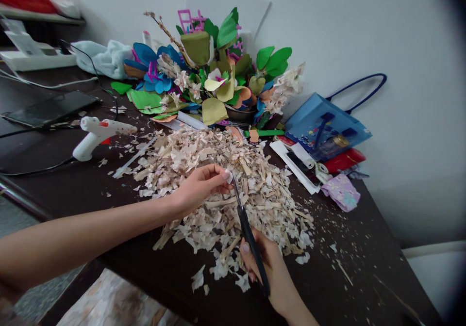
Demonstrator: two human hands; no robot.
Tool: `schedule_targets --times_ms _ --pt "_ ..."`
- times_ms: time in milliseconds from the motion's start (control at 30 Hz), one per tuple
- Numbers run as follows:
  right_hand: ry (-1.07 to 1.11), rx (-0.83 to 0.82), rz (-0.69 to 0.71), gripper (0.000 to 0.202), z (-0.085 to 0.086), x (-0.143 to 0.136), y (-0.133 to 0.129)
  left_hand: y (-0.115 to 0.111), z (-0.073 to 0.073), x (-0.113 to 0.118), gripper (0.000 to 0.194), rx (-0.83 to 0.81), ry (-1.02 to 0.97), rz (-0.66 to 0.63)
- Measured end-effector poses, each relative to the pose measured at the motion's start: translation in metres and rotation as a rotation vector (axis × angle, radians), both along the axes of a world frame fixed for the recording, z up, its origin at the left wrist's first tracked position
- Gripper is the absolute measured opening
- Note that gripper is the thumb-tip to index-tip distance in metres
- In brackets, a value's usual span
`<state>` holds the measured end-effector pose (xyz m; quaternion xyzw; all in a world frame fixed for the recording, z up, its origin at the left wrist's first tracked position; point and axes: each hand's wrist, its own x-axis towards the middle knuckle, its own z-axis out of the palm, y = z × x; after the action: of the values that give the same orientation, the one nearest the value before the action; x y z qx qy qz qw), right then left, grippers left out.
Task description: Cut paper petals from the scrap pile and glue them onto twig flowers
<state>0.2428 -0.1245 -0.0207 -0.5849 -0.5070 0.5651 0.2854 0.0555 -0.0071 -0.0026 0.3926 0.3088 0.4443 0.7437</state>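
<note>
Pale wall (345, 35) behind, dark surface (380, 251) below, dry scraps (262, 204) heaped mid-surface. From my remote seat I read: left hand (198, 185), fingers pinching a small whitish piece (228, 174) over the heap. Right hand (271, 263), fingers closed round the handles of black scissors (247, 229). Their long axis runs away from the wearer, leaning left; tips end right beside the piece, at its right edge. I can't tell contact or blade gap. Left hand is farther out, right nearer the wearer.

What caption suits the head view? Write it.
Left hand pinches a scrap by the scissors in the right hand, over a pile.
</note>
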Motion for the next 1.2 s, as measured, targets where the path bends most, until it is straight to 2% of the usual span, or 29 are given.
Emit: schedule_targets --times_ms 167,367,667,867,1033,1200 --pt "0.004 -0.047 -0.038 0.044 0.0 -0.001 0.001 0.001 0.002 -0.001 0.021 0.022 0.023 -0.005" --pt "0.033 -0.022 -0.014 0.044 0.0 0.0 0.003 0.004 0.007 -0.002 0.023 0.029 0.039 0.003" --pt "0.052 0.109 0.018 0.037 0.007 -0.002 0.002 0.003 0.004 -0.003 0.019 0.034 0.041 -0.013" --pt "0.054 0.052 0.028 0.038 0.007 -0.001 0.003 0.003 0.003 -0.003 0.02 0.039 0.067 -0.03" --pt "0.088 0.013 0.081 0.041 0.016 0.006 0.006 0.004 0.003 -0.005 0.021 0.045 0.121 -0.088" --pt "0.043 -0.006 0.077 0.043 0.025 0.014 0.009 0.005 0.005 -0.007 0.019 0.075 0.171 -0.144"
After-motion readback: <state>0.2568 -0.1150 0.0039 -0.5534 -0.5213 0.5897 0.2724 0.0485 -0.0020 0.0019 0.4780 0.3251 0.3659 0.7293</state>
